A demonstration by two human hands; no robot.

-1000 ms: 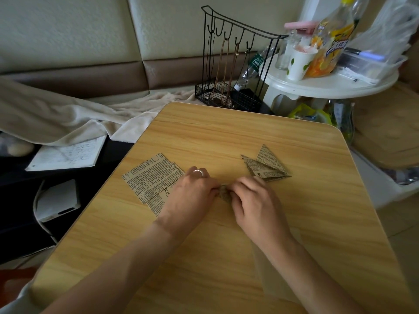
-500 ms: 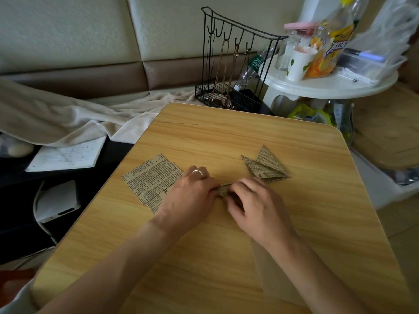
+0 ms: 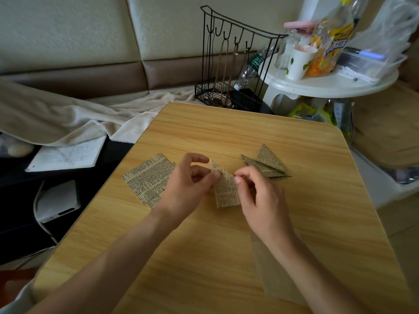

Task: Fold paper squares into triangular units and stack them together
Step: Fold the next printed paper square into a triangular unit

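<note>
Since the earlier frame, both hands have lifted and the folded paper piece (image 3: 225, 189), formerly pressed flat and mostly hidden, now stands raised between them above the wooden table (image 3: 226, 257). We see the left hand (image 3: 188, 189) pinching its upper left edge with curled fingers; the right hand (image 3: 260, 196) pinches its right edge, thumb and forefinger together. Whether the piece's lower edge touches the table we cannot tell. Left of the hands, we note flat newsprint squares (image 3: 147, 177) lying on the table. Farther right, folded triangular units (image 3: 267, 164) lie overlapped. Beyond the table stands a black wire rack (image 3: 229, 64).
</note>
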